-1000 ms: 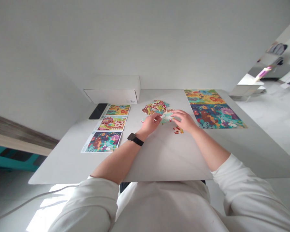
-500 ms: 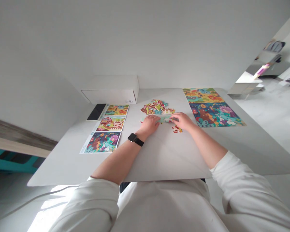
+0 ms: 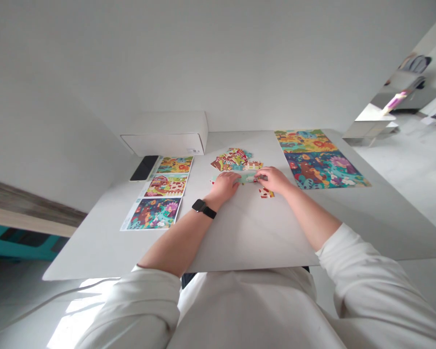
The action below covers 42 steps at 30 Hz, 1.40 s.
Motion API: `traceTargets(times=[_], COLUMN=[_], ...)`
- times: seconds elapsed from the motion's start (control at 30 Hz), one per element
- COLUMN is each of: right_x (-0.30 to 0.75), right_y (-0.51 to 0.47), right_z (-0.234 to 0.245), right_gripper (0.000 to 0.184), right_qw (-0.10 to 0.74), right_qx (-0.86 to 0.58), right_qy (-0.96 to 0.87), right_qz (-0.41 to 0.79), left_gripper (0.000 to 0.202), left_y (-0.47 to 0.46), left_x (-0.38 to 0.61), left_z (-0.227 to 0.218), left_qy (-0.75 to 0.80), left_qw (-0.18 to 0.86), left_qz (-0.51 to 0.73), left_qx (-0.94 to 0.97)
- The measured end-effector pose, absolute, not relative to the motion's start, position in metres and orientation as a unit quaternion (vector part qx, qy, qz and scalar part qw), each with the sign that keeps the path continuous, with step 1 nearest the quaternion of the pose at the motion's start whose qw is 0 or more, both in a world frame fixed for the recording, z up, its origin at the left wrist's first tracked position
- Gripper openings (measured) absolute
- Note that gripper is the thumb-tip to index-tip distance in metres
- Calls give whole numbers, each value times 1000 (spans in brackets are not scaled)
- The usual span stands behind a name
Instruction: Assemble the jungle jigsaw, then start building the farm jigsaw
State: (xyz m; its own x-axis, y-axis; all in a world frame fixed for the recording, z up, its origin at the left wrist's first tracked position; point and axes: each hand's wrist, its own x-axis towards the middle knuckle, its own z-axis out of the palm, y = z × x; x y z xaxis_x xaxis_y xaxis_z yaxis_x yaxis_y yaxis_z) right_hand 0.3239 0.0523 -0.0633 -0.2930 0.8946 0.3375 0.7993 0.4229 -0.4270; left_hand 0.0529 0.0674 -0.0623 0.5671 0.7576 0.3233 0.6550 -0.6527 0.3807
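On the tabletop [image 3: 247, 228], the right hand [image 3: 275, 179] seemingly pinches thin, light, easily bent puzzle pieces [image 3: 247, 177] by their edge, while the left hand [image 3: 225, 184] touches them, its grip impossible to tell.

A plain room, home or study by the look: a white worktop [image 3: 247, 232] against a bare wall [image 3: 218, 58]. Just in front of the white box [image 3: 167, 135] lie a phone [image 3: 144, 167] and picture cards [image 3: 163, 186]. To the box's right are loose jigsaw pieces [image 3: 232, 159], a finished puzzle [image 3: 319, 160] and glossy pale floor [image 3: 414, 160].
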Motion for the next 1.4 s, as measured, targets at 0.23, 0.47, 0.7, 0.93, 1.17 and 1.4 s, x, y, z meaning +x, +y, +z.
traceTargets(times=[0.23, 0.47, 0.7, 0.93, 1.17, 1.4], right_x=[331, 351, 352, 352, 352, 353], right_y=[53, 51, 50, 47, 46, 47], right_z=[-60, -56, -54, -55, -54, -57], right_gripper=[20, 26, 30, 32, 29, 29], right_qw=[269, 244, 238, 257, 255, 255], right_qx=[-512, -513, -511, -504, -490, -493], right_qy=[-809, -817, -820, -818, -828, -826], right_qz=[100, 102, 98, 101, 101, 104], left_gripper=[32, 28, 29, 35, 32, 26], left_y=[68, 71, 65, 23, 14, 14], left_x=[57, 73, 77, 93, 95, 85], left_z=[-61, -59, -56, -44, -46, -40], left_qy=[391, 368, 356, 237, 162, 98], left_qw=[115, 118, 114, 144, 136, 143], left_qz=[232, 233, 232, 207, 166, 166], left_qx=[883, 892, 898, 938, 963, 971])
